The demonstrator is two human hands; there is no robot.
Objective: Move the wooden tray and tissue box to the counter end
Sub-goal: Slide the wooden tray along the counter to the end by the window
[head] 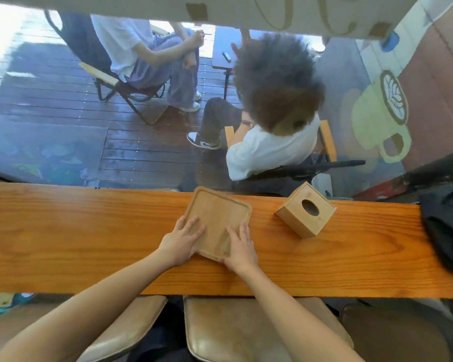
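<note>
wooden tray point(216, 220) is looking stiff and light to me, best taken by its near rim, where i'm resting my left hand point(182, 240) and right hand point(239, 248), fingers spread flat on it, thumbs at the edge. it's lying mid-counter point(89, 231), tissue box point(306, 209) sitting beyond, apart, near a dark bag point(447, 226).

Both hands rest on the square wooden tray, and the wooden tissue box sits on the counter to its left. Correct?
Not quite. The head view shows the cube-shaped wooden tissue box to the right of the square wooden tray, not the left. The left hand and right hand do rest on the tray.
</note>
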